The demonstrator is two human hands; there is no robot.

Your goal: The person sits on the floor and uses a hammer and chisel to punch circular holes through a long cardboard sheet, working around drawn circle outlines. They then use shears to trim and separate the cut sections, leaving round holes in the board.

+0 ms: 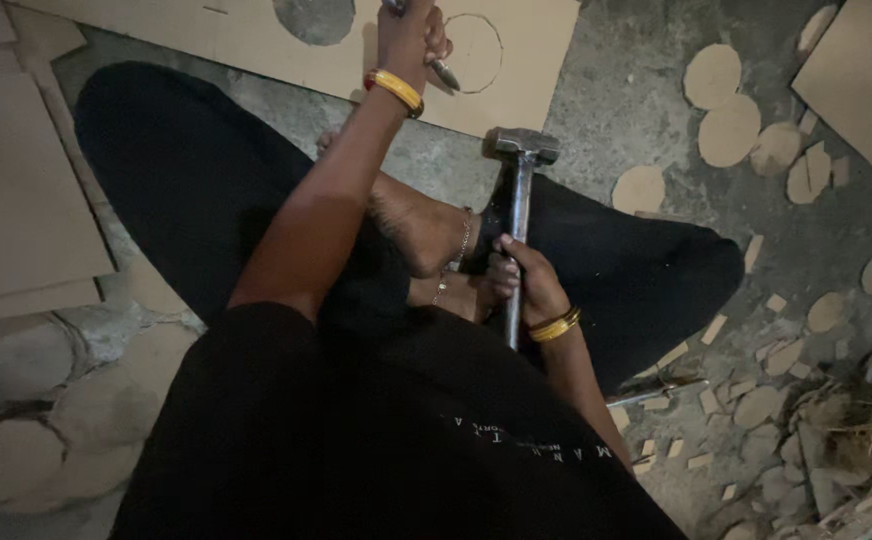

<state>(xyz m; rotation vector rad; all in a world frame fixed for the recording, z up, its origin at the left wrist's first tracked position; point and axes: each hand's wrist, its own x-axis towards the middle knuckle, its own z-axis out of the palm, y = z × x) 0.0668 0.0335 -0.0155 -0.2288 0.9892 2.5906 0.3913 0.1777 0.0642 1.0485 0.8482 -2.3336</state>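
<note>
The right hand (pixel 521 275) is closed around the metal handle of a hammer (pixel 519 200), its head up near the cardboard sheet (pixel 256 45). The left hand (pixel 408 35) grips a metal punch (pixel 443 72) on that sheet, beside a scored circle (pixel 476 52).

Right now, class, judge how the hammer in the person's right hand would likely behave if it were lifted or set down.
The hammer probably feels top-heavy: its blocky metal head sits far from the right hand, which grips the lower shaft. It looks rigid, being seemingly all metal. Laid on the floor, it likely would not roll far, since the head looks squarish.
</note>
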